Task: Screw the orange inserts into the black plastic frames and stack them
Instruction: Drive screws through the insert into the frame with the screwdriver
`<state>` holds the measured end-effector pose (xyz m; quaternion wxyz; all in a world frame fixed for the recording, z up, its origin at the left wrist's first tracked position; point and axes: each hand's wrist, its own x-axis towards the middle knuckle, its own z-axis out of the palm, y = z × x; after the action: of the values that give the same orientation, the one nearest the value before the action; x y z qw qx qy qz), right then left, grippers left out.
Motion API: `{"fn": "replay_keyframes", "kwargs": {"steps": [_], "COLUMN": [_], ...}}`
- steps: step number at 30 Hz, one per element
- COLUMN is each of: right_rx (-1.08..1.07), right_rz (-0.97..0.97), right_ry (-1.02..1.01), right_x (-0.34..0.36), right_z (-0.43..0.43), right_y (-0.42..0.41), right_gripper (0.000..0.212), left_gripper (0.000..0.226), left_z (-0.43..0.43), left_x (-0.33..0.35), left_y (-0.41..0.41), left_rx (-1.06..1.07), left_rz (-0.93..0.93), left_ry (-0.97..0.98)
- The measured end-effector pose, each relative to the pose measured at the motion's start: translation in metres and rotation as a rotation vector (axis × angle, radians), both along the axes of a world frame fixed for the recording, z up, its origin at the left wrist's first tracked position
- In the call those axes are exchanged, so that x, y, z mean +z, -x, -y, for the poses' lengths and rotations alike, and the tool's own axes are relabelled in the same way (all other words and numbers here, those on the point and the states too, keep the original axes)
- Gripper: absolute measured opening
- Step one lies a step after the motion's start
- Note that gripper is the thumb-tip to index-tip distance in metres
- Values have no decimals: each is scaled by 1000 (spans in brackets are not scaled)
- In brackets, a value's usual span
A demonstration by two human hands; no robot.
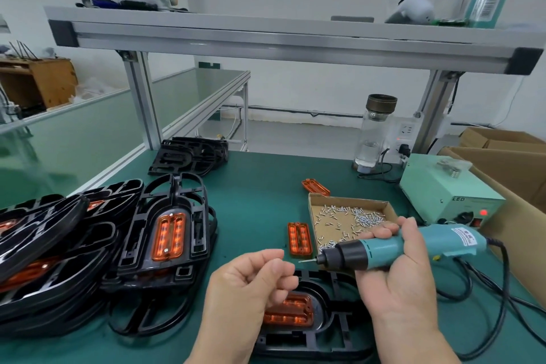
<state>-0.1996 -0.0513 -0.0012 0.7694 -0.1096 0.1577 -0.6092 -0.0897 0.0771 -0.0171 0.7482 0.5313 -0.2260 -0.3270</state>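
Observation:
A black plastic frame [328, 337] lies at the table's near edge with an orange insert [291, 309] seated in it, partly hidden by my hands. My right hand [399, 287] grips a teal electric screwdriver [393, 247] held level above the frame, bit pointing left. My left hand [251, 284] hovers just left of the bit, thumb and forefinger pinching what looks like a small screw [278, 260]. A stack of finished frames [168, 230] with orange inserts sits to the left. Two loose orange inserts [300, 238] [315, 187] lie on the mat.
A cardboard tray [313, 216] of several screws sits behind the screwdriver. Empty black frames [189, 154] are piled at the back. A green power box [443, 195], a glass bottle [372, 133], cardboard boxes [502, 162] and the tool's cable [502, 289] occupy the right side.

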Motion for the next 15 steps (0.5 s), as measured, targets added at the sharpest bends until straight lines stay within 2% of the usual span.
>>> {"fn": "replay_keyframes", "kwargs": {"steps": [4, 6, 9, 15], "right_rx": [24, 29, 32, 27], "right_rz": [0, -16, -31, -39], "right_ry": [15, 29, 41, 50], "right_x": [0, 0, 0, -2], "right_z": [-3, -4, -4, -4], "right_y": [-1, -2, -2, -2], "right_gripper": [10, 10, 10, 9], "left_gripper": [20, 25, 26, 27], "left_z": [-1, -1, -1, -1], "left_x": [-2, -3, -5, -5], "left_y": [2, 1, 2, 6], "left_rx": [54, 53, 14, -1], "left_rz": [316, 413, 470, 454], "left_ry": [-111, -142, -176, -169]}}
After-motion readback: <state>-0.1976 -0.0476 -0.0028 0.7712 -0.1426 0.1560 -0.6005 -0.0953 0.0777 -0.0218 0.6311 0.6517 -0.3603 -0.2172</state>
